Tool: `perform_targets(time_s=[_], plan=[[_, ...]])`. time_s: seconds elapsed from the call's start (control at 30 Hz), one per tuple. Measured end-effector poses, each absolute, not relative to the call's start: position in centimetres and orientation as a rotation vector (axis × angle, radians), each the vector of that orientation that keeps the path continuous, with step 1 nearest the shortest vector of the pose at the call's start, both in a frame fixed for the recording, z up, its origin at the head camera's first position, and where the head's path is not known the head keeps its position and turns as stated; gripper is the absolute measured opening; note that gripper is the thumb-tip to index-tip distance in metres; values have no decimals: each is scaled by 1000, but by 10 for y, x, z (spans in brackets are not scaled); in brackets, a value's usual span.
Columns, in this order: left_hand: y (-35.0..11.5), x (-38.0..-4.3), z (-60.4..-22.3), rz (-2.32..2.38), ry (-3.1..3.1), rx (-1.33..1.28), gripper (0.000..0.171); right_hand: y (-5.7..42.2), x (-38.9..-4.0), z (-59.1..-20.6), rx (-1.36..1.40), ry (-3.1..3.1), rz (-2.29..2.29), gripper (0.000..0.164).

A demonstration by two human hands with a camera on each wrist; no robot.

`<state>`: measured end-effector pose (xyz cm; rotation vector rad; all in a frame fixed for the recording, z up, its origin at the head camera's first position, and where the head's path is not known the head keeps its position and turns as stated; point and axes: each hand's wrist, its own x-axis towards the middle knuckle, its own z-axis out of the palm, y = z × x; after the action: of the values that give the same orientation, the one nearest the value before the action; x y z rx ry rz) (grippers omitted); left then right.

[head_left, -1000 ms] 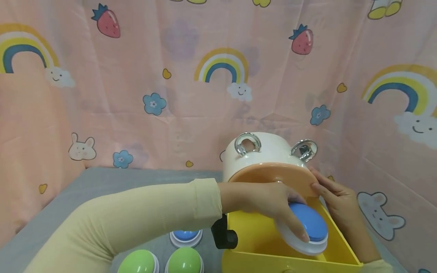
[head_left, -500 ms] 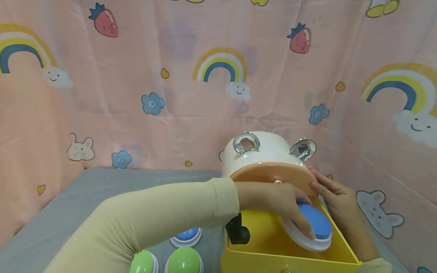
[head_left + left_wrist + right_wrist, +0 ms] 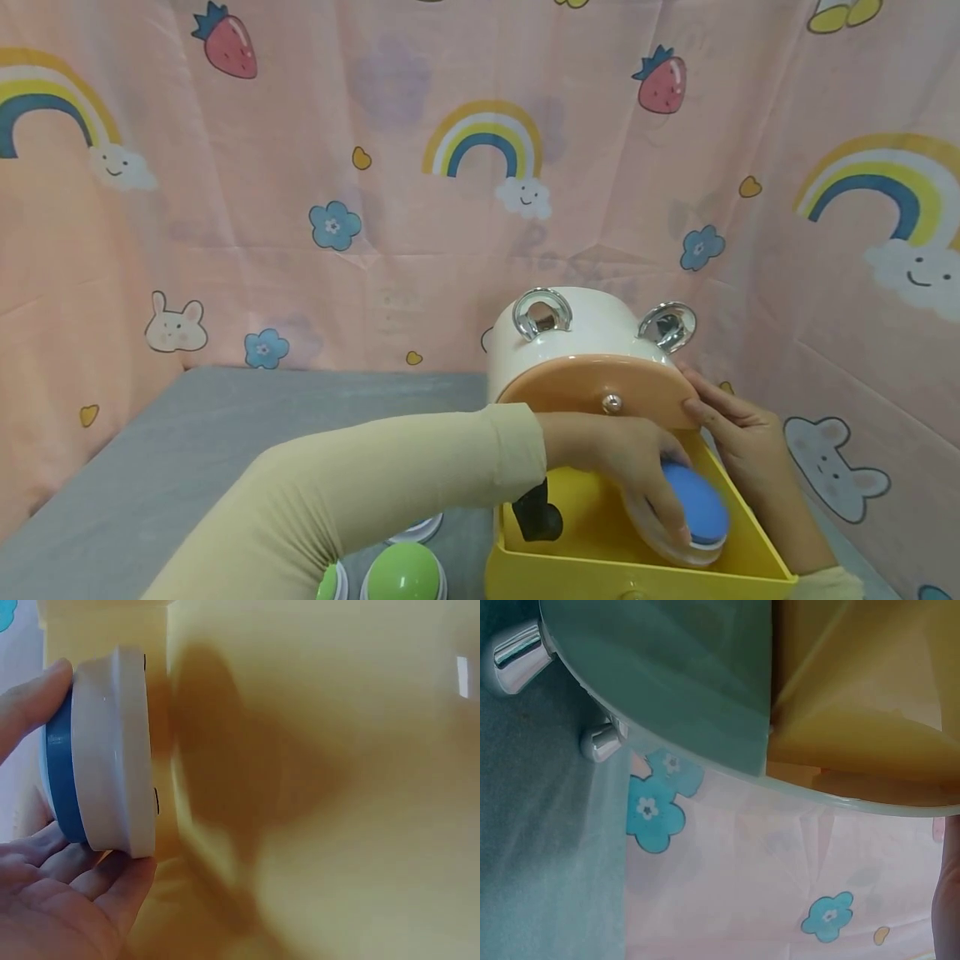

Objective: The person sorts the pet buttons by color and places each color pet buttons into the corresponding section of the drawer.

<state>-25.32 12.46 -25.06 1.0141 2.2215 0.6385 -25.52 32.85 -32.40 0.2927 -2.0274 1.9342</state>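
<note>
My left hand (image 3: 637, 458) pinches a blue push button with a white round base (image 3: 697, 504), low inside a pulled-out yellow drawer (image 3: 750, 521). In the left wrist view the button (image 3: 105, 757) stands on edge between thumb and fingers, its underside facing the yellow surface. The drawer belongs to a storage box with a white rounded top (image 3: 592, 312), two silver ear-like rings and an orange upper front with a knob (image 3: 612, 404). My right hand (image 3: 750, 450) grips the box's right side, thumb at the front edge. In the right wrist view only a sliver of hand (image 3: 946, 900) shows.
Left of the drawer, a green dome button (image 3: 405, 572) sits on the grey tabletop (image 3: 247, 417). Another green one (image 3: 330, 583) and a white-based button (image 3: 418, 531) are partly behind my left sleeve. A pink patterned curtain (image 3: 420, 308) hangs behind and at the sides.
My left hand and the blue button have moved right and lower in the drawer, uncovering the knob. The sleeve now hides more of the buttons on the table. My right hand keeps its place.
</note>
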Motion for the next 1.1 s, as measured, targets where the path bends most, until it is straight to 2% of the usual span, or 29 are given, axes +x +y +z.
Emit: perform_targets(time_s=[0.33, 1.1], plan=[[129, -254, -266, 612, 2240, 1021, 61, 328, -257, -326, 399, -1961, 1957, 42], [129, -254, -274, 537, 2230, 1037, 60, 328, -257, -326, 402, -1940, 1983, 39]])
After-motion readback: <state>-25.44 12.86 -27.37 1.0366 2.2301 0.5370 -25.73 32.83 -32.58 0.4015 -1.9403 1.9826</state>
